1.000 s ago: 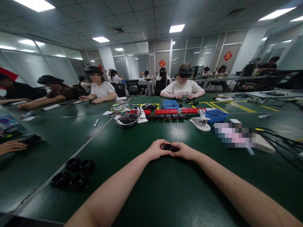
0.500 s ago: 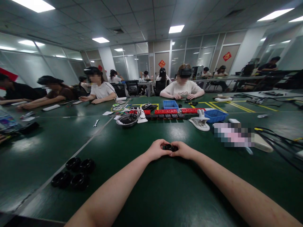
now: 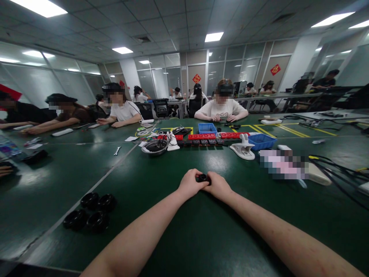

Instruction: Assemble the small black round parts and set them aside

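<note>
Over the green table in front of me, my left hand [image 3: 190, 184] is closed on the left side of a small black ring-shaped part [image 3: 203, 177]. My right hand [image 3: 219, 186] closes round its right side, with the fingers of both hands nearly meeting. The round opening of the part faces up; its lower portion is hidden by my fingers. Off to the left, several glossy black rings [image 3: 98, 221] of a similar look sit grouped on the table, apart from both hands.
Ahead lie a metal bowl [image 3: 155, 147], red and black power strips [image 3: 203, 136], a white clip stand [image 3: 243, 149] and a blue bin [image 3: 261, 141]. A small wrench [image 3: 117, 151] rests to the left. Black cables [image 3: 336, 169] run along the right. A person [image 3: 223, 105] sits opposite.
My right hand has shifted left, closer to my left hand. Dark material that showed beside the right fingers is now covered, and the ring's opening shows a little farther left.
</note>
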A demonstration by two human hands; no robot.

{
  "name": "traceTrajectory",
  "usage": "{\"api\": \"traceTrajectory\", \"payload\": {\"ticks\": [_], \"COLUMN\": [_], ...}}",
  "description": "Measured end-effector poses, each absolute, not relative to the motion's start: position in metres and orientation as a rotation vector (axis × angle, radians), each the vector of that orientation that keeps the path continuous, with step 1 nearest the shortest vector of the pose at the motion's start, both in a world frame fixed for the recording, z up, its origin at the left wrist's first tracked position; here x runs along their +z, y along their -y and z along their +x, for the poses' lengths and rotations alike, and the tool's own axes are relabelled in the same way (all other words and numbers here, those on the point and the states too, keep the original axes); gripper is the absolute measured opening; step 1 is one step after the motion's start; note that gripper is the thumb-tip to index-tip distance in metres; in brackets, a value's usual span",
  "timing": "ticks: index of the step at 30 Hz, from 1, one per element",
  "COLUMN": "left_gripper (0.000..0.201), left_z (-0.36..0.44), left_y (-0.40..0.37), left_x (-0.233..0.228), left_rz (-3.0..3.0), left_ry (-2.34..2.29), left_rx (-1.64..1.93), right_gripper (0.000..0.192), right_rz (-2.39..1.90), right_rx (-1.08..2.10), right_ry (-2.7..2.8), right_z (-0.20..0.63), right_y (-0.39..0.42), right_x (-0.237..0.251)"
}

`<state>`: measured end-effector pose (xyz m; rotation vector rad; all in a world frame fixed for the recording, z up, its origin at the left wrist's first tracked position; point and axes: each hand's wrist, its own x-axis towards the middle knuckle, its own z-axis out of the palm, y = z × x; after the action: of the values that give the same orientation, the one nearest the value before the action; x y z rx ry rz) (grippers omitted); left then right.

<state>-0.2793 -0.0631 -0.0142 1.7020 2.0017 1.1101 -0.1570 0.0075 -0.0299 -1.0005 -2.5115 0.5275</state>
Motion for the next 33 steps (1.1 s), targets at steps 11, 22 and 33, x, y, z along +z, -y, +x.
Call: {"api": "traceTrajectory", "payload": {"ticks": [11,22,33], "left_gripper": [0.039,0.044,0.043], "left_z": [-0.295,-0.292,-0.292], "left_y": [0.055,0.056,0.057], "left_x": [-0.016,-0.016,-0.014], "left_rz": [1.752,1.732,1.735], "left_ry": [-1.629,-1.623,-1.601], "left_rx": [1.026,1.036,1.038], "right_gripper": [0.038,0.028,0.028], "right_rz": [-0.45,-0.458,-0.484], "right_rx": [1.354,1.3,1.291], "right_ry": [2.595,2.581,2.585], "right_z": [-0.138,-0.14,-0.141], "right_y": [-0.03,-0.028,-0.03], "right_x": [-0.014,-0.013,-0.017]}}
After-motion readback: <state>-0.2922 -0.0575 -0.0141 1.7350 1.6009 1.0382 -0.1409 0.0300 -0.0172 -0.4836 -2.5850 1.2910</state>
